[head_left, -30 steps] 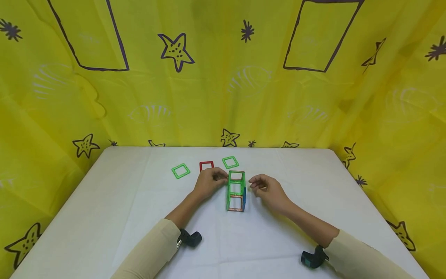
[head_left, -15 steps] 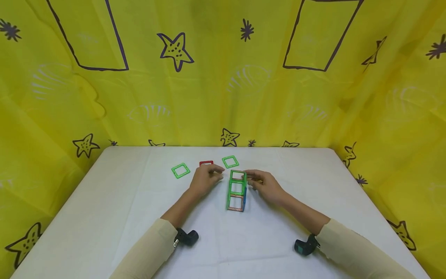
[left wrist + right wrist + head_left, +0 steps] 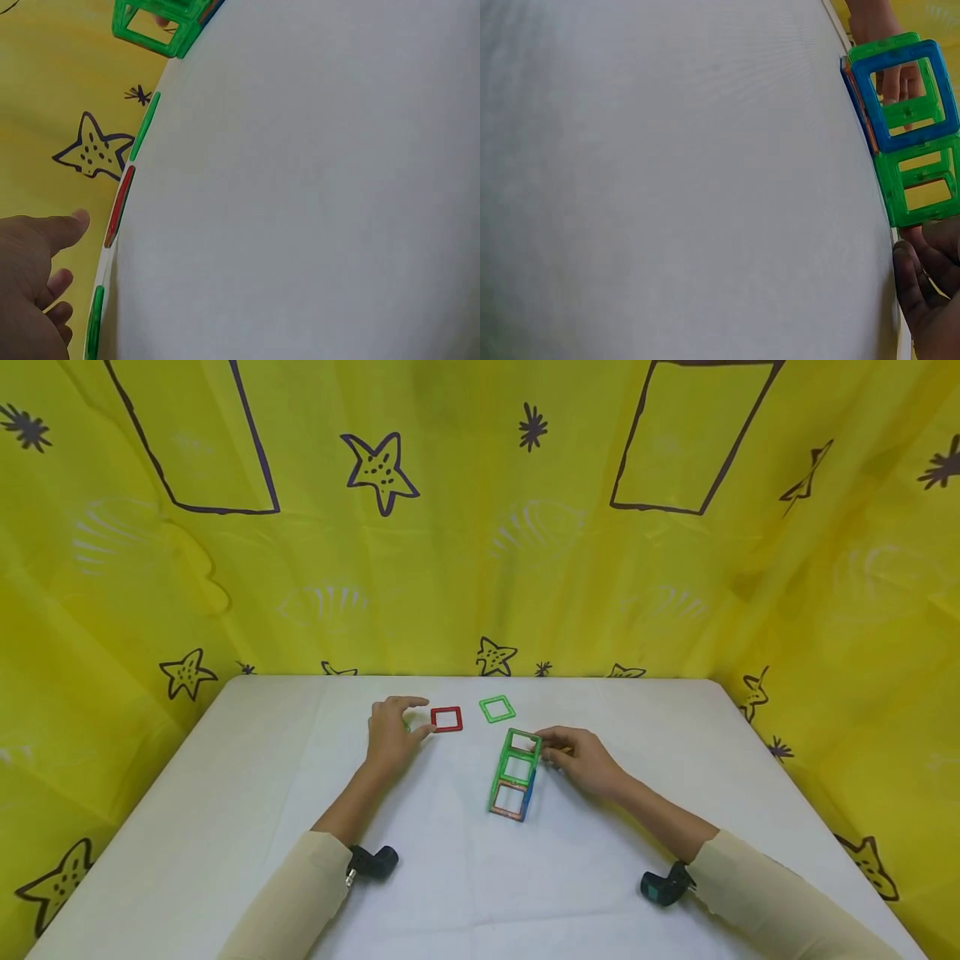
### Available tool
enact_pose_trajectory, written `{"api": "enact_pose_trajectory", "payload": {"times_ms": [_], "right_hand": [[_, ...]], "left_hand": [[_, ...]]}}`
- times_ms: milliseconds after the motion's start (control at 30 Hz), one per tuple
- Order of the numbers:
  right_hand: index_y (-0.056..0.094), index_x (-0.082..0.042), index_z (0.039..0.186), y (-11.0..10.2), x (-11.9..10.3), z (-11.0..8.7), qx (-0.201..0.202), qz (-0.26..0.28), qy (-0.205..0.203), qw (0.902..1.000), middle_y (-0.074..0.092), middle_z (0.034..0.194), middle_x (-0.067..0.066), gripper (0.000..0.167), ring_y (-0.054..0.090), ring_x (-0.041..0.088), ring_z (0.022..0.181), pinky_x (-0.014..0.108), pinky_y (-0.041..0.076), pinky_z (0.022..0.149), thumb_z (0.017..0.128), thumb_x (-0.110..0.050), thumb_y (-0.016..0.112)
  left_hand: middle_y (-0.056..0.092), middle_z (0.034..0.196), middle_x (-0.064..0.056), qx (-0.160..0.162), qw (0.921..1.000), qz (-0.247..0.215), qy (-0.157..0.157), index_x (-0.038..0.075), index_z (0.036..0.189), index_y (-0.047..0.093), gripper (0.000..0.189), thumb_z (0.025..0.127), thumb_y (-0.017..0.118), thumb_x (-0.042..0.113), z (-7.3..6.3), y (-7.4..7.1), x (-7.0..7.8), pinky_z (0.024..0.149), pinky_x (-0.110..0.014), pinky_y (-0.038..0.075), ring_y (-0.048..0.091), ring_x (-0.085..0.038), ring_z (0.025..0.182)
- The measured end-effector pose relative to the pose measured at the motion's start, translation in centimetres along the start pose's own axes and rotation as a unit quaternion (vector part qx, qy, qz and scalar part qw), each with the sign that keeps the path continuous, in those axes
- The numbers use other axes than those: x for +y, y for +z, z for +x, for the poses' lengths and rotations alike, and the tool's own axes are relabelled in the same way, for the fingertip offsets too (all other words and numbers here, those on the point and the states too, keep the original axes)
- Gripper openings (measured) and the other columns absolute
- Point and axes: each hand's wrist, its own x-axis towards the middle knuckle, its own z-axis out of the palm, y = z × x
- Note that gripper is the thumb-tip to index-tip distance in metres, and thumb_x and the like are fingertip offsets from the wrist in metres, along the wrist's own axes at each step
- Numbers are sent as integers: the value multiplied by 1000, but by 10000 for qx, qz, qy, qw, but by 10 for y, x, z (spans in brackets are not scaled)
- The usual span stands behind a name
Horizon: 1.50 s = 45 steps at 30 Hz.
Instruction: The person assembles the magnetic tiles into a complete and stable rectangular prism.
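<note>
A block of joined magnetic tiles (image 3: 517, 768), with green, orange and blue square frames, stands on the white table, slightly turned. My right hand (image 3: 588, 764) holds its far right corner; in the right wrist view the thumb and fingers of my right hand (image 3: 937, 277) meet the green end beside the blue frame (image 3: 885, 139). My left hand (image 3: 390, 735) reaches over a green tile, mostly hidden, with thumb and index finger spread apart. A red tile (image 3: 447, 731) lies flat just right of those fingertips. The left wrist view shows my left hand (image 3: 34, 277) gripping nothing.
Another green tile (image 3: 497, 719) lies flat behind the block. The white table (image 3: 600, 893) reaches back to a yellow curtain (image 3: 450, 568) with starfish drawings. Dark wrist cameras sit on both sleeves.
My left hand has left the block and moved left, past the red tile to the green one. My right hand has come to the block, whose far end has swung right.
</note>
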Motion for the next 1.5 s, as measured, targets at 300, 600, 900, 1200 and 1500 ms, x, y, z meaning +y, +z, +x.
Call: {"api": "enact_pose_trajectory", "payload": {"times_ms": [300,600,900,1200,1500], "right_hand": [[74,-2,124,-8,3,-3,-243,-159,6,9996,74,113,5,24,66,22,100,34,55,87,101,-4,69],[76,-5,116,-18,5,-9,-483,-393,67,9980,71,101,-3,24,63,19,94,31,56,87,92,-7,81],[73,-4,112,-31,13,-10,-972,5,-112,9952,70,99,4,31,64,23,88,27,56,78,85,-9,89],[62,-2,139,-34,11,-7,-1185,574,-283,9909,63,136,17,58,61,35,109,30,55,85,87,-6,87],[42,-5,160,-36,8,-6,-1786,941,-331,9788,43,162,16,72,52,37,127,31,52,94,96,-4,75]], "left_hand": [[55,141,-25,-152,9964,545,-629,10,139,67,59,86,89,23,2,-23,-17,104,-56,36,41,-42,128],[46,144,-27,-549,9896,868,-1008,9,145,62,66,88,87,30,1,-33,-30,103,-57,40,37,-44,132],[53,133,-27,-661,9891,779,-1057,2,145,62,64,90,86,26,0,-37,-29,90,-49,45,44,-41,118],[51,133,-28,-697,9928,271,-941,-6,143,60,58,96,79,22,0,-37,-29,86,-42,41,39,-37,116],[54,129,-29,-690,9957,-318,-529,-9,141,60,52,100,74,20,2,-35,-31,95,-48,41,45,-38,117]]}}
